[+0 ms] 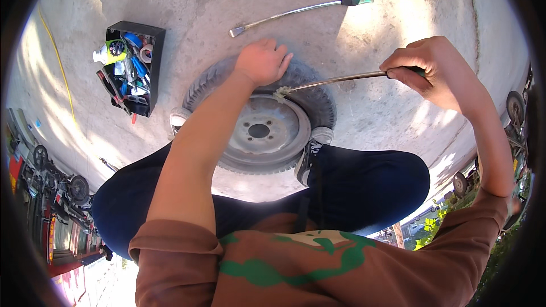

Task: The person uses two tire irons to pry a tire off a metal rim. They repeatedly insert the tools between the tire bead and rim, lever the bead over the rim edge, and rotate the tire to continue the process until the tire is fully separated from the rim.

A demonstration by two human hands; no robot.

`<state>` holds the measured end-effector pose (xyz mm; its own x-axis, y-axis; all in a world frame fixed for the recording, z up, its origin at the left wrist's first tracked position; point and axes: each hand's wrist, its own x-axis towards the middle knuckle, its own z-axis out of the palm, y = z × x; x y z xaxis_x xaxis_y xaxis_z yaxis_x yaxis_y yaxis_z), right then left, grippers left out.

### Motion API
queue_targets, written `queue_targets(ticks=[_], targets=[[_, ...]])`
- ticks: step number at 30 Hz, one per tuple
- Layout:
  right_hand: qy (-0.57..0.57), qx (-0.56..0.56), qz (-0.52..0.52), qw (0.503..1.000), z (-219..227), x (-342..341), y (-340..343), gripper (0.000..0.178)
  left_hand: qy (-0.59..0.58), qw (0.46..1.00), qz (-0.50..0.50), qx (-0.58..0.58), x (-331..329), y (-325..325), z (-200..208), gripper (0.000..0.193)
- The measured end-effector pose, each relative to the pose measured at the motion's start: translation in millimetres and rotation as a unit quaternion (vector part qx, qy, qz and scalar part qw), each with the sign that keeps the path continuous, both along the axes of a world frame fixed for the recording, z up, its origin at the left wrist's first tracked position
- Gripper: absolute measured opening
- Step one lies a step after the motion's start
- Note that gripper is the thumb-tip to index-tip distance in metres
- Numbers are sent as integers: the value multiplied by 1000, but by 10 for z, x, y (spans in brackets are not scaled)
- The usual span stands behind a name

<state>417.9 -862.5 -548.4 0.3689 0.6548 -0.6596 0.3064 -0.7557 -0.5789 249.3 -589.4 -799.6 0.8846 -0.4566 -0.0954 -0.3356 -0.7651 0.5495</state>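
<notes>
A black tyre (323,96) lies flat on the ground with its grey steel wheel rim (236,149) inside it, between my shoes. My left hand (263,63) is over the tyre's far side, its short-looking fingers a little apart and nothing seen in them. The contact under its palm is hidden. To the right, my right hand (427,74) is closed round the dark handle of a tyre lever (341,79). The lever slants down leftward, and its tip meets the far edge of the rim beside the tyre. A pale, ragged bit (282,93) clings at that tip.
Another long lever (296,11) with a green-and-black handle lies beyond the tyre. A black toolbox (156,74) at left holds tape rolls, a bottle and several tools. A yellow cord (58,62) runs along the far left. Small wheels (78,189) and machine parts stand at both edges.
</notes>
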Motion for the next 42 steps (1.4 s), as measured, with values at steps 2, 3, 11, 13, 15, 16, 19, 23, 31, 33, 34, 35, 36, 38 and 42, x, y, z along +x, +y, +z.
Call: queue_targets(ticks=[2,3,11,13,15,16,19,23,31,33,34,35,36,38,42], targets=[[14,-23,3,1000,-5,113,141,8,2,1000,1,1,-4,5,-6,24],[22,-27,-6,999,-32,147,171,8,3,1000,1,2,-7,2,-8,24],[-16,26,27,999,-192,119,209,7,-16,1000,5,-6,10,-12,-33,23],[-38,44,36,998,-188,8,193,7,-15,1000,3,1,8,-25,-26,22],[-63,37,41,996,-162,-139,161,6,-13,1000,1,4,-4,-19,-28,22],[-64,24,55,996,-87,-207,174,7,-13,1000,0,3,-6,-17,-33,22],[-52,-14,52,997,200,-505,231,12,-14,1000,1,-3,-9,-12,-53,22],[123,-76,-79,986,396,-910,141,25,-18,1000,3,-14,-6,-7,-41,22],[478,-213,-292,801,355,-1018,599,28,-8,1000,-5,-11,-10,-10,-53,24],[438,-162,-319,825,411,-1212,573,28,-9,1000,-4,-15,0,-11,-57,25],[416,-136,-332,836,438,-1346,558,28,-11,1000,-4,-17,2,-12,-57,25],[400,-118,-344,841,476,-1493,557,27,-12,1000,-2,-19,4,-9,-60,25],[381,-100,-357,847,515,-1615,568,26,-10,1000,-1,-20,2,-14,-61,26],[367,-88,-393,838,557,-1778,600,26,-2,1000,1,-22,12,-21,-75,26],[364,-109,-411,829,613,-1837,666,27,1,1000,2,-24,6,-23,-75,28]])
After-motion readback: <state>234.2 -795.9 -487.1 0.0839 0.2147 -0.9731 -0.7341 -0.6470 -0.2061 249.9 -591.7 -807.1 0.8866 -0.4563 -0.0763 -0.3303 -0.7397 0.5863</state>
